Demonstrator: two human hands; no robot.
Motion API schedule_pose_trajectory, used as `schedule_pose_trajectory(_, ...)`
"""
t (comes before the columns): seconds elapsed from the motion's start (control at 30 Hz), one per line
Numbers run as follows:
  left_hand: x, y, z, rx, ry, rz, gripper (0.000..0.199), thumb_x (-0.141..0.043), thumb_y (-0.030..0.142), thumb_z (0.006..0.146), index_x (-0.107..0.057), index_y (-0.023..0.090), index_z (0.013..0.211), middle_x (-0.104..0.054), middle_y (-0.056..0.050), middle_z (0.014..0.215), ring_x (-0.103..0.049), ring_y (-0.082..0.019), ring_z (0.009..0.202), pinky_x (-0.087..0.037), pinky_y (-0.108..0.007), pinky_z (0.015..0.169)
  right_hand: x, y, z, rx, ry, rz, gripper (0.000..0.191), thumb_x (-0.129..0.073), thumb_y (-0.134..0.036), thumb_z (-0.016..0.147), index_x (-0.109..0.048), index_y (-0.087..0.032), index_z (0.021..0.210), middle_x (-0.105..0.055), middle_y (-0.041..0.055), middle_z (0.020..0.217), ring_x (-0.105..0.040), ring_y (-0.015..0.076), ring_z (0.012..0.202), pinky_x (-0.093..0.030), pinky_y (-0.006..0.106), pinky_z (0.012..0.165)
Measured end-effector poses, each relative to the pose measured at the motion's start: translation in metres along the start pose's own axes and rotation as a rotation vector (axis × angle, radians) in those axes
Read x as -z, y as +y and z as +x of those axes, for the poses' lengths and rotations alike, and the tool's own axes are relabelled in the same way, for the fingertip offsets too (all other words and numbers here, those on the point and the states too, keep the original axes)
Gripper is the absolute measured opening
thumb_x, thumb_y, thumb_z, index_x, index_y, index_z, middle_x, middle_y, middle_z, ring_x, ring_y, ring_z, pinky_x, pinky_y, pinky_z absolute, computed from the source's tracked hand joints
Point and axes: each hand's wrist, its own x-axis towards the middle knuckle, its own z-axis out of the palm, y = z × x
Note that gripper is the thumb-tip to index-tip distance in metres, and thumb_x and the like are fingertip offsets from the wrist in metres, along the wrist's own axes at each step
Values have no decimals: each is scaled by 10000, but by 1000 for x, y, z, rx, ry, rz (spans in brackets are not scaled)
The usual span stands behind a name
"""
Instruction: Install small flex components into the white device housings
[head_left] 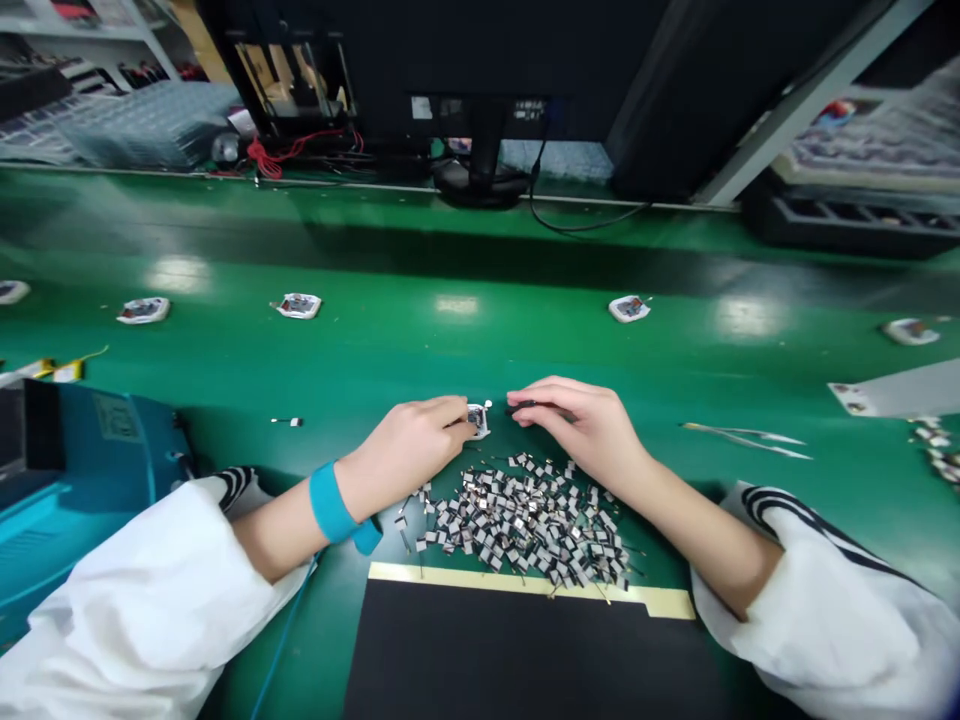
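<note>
My left hand (pixel 420 437), with a teal wrist strap (pixel 330 502) on its wrist, grips a small white device housing (pixel 478 420) between thumb and fingers. Circuitry shows inside the housing, and a small white round bit sticks out at its upper right. Just right of it, my right hand (pixel 581 420) pinches a small dark piece (pixel 521 407), too small to name and apart from the housing. Below both hands lies a heap of small silver-and-black components (pixel 525 520) with short leads.
Similar white housings (pixel 298 306) sit spaced along the green bench (pixel 390 350). Tweezers (pixel 746 437) lie at right; a single component (pixel 289 422) lies at left. A black mat (pixel 525 650) is in front, a teal machine (pixel 90 480) at left, a monitor stand (pixel 484 170) behind.
</note>
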Motion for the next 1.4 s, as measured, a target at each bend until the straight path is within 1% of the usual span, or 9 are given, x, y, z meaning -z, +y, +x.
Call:
schedule_pose_trajectory(0.07,-1,0,-1,10,-18,12,159,-442,159,835,-590,154,892,-566,-30,837,-570,-152,810,-490,-247,662,-6,-4,3,-20,-8,91,93,-565,-152,769,-632,-167,832,-625,18,805,-586,86,666,-509,184,598)
schedule_pose_trajectory(0.13,-2,1,-2,10,-16,29,152,-454,146,824,-587,162,897,-565,-21,839,-577,-145,764,-491,-245,634,-12,-6,6,-38,15,158,63,-582,-162,755,-630,-166,794,-623,14,772,-586,81,618,-519,177,568)
schedule_pose_trajectory(0.23,-4,1,-3,13,3,47,140,-456,136,818,-583,161,872,-560,-13,821,-577,-141,727,-490,-245,618,-20,-7,9,-21,55,193,20,-614,-171,727,-619,-159,742,-617,13,728,-585,84,602,-518,172,553)
schedule_pose_trajectory(0.37,-5,2,-3,19,5,44,132,-448,112,808,-573,157,799,-546,-6,785,-568,-141,700,-485,-252,601,-24,-7,10,23,54,203,51,-637,-174,705,-590,-154,700,-595,14,694,-577,87,587,-509,176,528)
schedule_pose_trajectory(0.6,-5,1,-2,12,19,48,118,-464,84,783,-558,152,762,-544,-9,781,-562,-148,702,-470,-257,574,-25,-6,9,59,36,154,91,-635,-169,706,-557,-158,660,-584,17,670,-560,98,590,-482,193,507)
schedule_pose_trajectory(0.77,-4,2,-3,11,-2,85,108,-484,113,785,-561,154,722,-540,-5,753,-557,-143,661,-446,-249,531,-27,-7,8,124,48,79,107,-634,-154,708,-541,-161,656,-574,10,661,-546,101,608,-453,206,531)
schedule_pose_trajectory(1.03,-6,2,-3,21,14,85,133,-445,112,800,-569,159,788,-536,-2,762,-561,-144,651,-440,-252,520,-33,-12,6,22,71,67,197,-578,-183,758,-450,-167,609,-520,-2,628,-517,93,556,-449,212,499)
schedule_pose_trajectory(1.17,-5,2,-3,15,11,87,137,-437,109,802,-567,154,808,-537,-7,775,-567,-144,669,-450,-250,546,-34,-11,6,30,73,54,226,-555,-180,772,-415,-175,594,-506,-5,600,-512,100,564,-438,216,499)
schedule_pose_trajectory(1.4,-4,3,-3,26,-58,86,134,-436,112,803,-565,149,812,-541,-24,833,-574,-151,710,-463,-253,578,-36,-11,5,86,60,-2,237,-533,-181,784,-401,-181,587,-509,-3,583,-508,112,575,-413,233,523)
